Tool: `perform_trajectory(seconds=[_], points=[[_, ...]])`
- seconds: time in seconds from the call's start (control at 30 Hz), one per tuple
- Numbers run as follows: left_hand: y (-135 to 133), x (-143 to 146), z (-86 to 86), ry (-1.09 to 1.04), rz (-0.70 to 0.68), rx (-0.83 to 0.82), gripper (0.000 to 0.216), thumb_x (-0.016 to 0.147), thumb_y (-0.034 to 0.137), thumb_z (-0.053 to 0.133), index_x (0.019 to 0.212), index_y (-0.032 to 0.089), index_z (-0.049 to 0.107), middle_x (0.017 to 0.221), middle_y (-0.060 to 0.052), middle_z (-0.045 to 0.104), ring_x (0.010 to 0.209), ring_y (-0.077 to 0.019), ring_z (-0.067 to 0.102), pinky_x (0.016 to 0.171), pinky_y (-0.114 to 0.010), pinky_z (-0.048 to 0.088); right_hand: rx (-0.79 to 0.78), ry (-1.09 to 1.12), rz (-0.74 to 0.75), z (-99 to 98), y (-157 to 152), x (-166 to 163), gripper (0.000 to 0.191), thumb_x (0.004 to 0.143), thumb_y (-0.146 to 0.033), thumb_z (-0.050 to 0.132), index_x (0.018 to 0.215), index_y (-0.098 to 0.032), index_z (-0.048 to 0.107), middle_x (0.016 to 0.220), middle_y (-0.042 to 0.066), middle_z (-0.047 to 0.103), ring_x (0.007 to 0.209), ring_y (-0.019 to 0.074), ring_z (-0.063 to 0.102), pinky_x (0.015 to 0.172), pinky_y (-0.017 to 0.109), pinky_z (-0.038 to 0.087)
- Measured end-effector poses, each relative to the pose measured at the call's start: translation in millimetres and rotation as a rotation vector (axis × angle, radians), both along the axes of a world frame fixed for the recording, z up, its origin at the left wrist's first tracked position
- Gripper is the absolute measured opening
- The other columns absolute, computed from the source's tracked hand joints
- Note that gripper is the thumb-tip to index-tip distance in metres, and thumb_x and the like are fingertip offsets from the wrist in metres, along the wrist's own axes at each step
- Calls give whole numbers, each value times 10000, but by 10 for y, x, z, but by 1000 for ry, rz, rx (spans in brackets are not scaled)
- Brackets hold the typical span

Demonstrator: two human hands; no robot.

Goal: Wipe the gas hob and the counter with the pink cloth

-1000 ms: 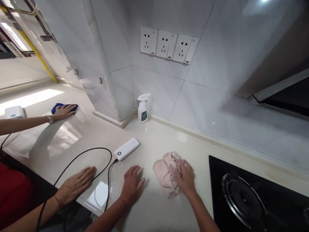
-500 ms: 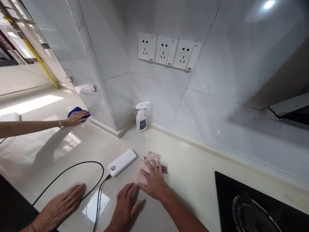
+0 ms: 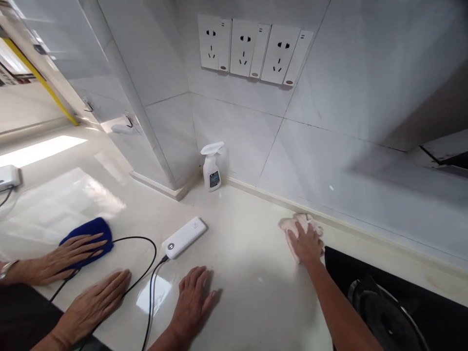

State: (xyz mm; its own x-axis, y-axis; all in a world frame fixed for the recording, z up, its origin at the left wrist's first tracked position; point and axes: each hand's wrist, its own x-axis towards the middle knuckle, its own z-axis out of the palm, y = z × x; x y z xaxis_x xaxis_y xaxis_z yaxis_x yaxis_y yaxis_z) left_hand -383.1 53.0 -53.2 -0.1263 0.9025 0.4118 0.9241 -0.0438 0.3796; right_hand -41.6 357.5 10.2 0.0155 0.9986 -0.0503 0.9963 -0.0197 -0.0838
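My right hand (image 3: 305, 241) presses a crumpled pale pink cloth (image 3: 290, 226) onto the counter, close to the wall edging and the stove's near corner. Its fingers curve over the fabric, and the palm hides part of it. My left hand (image 3: 192, 300) rests on the counter with nothing in it, thumb held away from the fingers. Just beyond it lies a white power bank (image 3: 185, 237) with a black cable (image 3: 150, 292) plugged into its end. A white spray bottle (image 3: 212, 168) stands upright in the wall corner.
At left, a co-worker's hand (image 3: 62, 258) lies on a blue cloth (image 3: 97, 234), and the other hand (image 3: 97, 304) rests flat on the counter. A black stove (image 3: 340, 268) is at right. Sockets (image 3: 243, 48) line the tiled wall. Another white device (image 3: 9, 176) sits far left.
My right hand has slid the pink cloth rightward to the stove's corner. My left hand stays put. The co-worker's hand has drawn the blue cloth nearer. The view has shifted slightly.
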Motion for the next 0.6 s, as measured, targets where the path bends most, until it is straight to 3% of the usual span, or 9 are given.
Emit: perform_trajectory(seconds=[0.1, 0.2, 0.3, 0.4, 0.5, 0.6], points=[[21, 5, 24, -2, -15, 10, 445, 1056, 442, 537, 1448, 231, 536, 1400, -158, 655, 1330, -311, 590, 1078, -490, 478, -82, -5, -149, 96, 39, 99, 686, 1071, -659, 343, 1657, -311, 420, 1744, 223, 248, 1529, 486, 345, 1155, 678, 316], [28, -5, 29, -9, -27, 26, 459, 1054, 439, 545, 1462, 231, 519, 1406, -163, 643, 1329, -310, 586, 1072, -488, 480, -77, -1, -138, 80, -149, -284, 677, 1068, -661, 333, 1648, -325, 434, 1747, 197, 270, 1535, 495, 323, 1151, 723, 301], [29, -21, 11, -48, -7, 43, 445, 1052, 404, 542, 1467, 245, 516, 1413, -153, 636, 1331, -308, 581, 1076, -491, 481, -13, 39, 124, -37, -749, -797, 602, 1030, -636, 502, 1576, -385, 535, 1750, 122, 304, 1558, 485, 289, 1182, 695, 293], [33, -48, -30, -75, 1, 48, 436, 1050, 395, 533, 1457, 241, 525, 1413, -152, 636, 1335, -312, 576, 1083, -500, 476, 14, 182, 464, -182, -1654, -1140, 605, 993, -662, 572, 1535, -390, 576, 1707, 122, 387, 1561, 487, 289, 1190, 716, 289], [43, -96, -75, -93, -25, 22, 463, 1040, 441, 521, 1451, 228, 544, 1422, -158, 635, 1342, -322, 575, 1096, -513, 466, 39, 305, 743, -314, -2482, -1224, 693, 958, -730, 592, 1572, -420, 499, 1717, 79, 383, 1586, 425, 273, 1224, 701, 286], [59, -153, -104, -110, -61, -16, 490, 1044, 466, 471, 1473, 238, 540, 1441, -151, 630, 1361, -322, 569, 1100, -518, 459, 44, 353, 969, -398, -2807, -1125, 747, 917, -777, 619, 1569, -440, 482, 1708, 41, 405, 1579, 397, 294, 1216, 653, 333]])
